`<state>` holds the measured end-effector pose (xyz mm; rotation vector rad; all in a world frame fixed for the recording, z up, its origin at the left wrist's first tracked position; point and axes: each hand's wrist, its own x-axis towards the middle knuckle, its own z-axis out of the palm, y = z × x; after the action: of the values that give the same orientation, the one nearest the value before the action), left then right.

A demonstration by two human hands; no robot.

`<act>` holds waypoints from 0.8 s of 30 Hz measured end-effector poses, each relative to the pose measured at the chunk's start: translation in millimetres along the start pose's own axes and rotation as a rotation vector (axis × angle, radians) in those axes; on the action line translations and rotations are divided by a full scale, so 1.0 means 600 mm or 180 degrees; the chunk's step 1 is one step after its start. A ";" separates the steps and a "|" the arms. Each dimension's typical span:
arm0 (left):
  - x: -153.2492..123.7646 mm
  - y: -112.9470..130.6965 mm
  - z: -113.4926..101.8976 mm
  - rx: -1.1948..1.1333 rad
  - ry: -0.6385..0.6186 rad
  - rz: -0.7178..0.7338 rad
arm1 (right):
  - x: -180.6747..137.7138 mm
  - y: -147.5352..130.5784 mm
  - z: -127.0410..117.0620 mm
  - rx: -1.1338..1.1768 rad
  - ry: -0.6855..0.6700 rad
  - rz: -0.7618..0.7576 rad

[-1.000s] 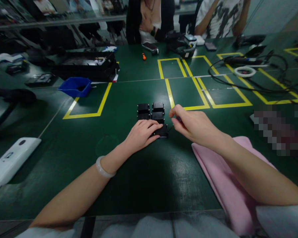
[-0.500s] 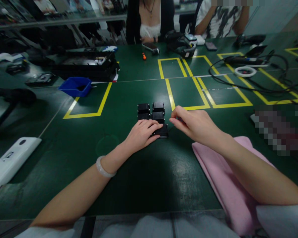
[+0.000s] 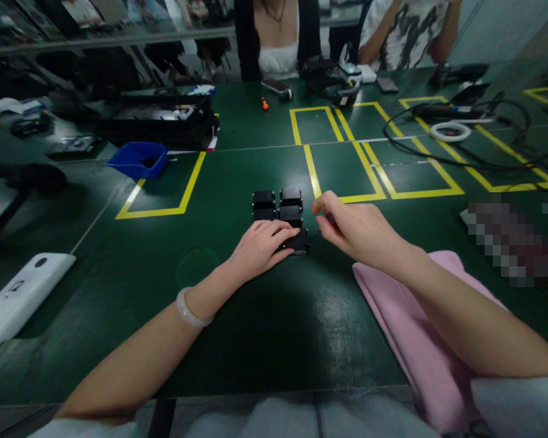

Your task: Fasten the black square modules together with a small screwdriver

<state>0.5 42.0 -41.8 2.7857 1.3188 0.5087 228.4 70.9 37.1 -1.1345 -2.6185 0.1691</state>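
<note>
Block (image 3: pixel 298 241) sits on the green bench (image 3: pixel 265 340) in front of more black blocks (image 3: pixel 291 215), left hand (image 3: pixel 265 246) half-curled, holding it down, right hand (image 3: pixel 354 228) pinching a thin tool (image 3: pixel 315 235) at its right side. If that hold's too light, it could skid and the tool slip.

Mid-frame, left hand (image 3: pixel 262 243) partly hides a block (image 3: pixel 301 241), right hand (image 3: pixel 358 228) a tool (image 3: pixel 316 235); lower left, white case (image 3: pixel 25 298) is cropped.
</note>
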 end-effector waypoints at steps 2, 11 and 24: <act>0.000 0.000 0.000 0.0003 0.0014 0.0001 | -0.001 0.000 0.000 0.0071 0.0013 -0.0012; 0.001 0.000 0.000 -0.0013 0.0010 -0.0002 | -0.001 -0.001 -0.001 -0.0056 -0.0009 0.0014; 0.000 0.000 -0.001 -0.0035 0.0023 0.0003 | -0.001 0.002 -0.001 -0.0085 0.0029 -0.0019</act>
<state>0.5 41.8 -41.5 2.7785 1.3122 0.5249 229.7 71.1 37.0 -1.1332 -2.6235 0.1277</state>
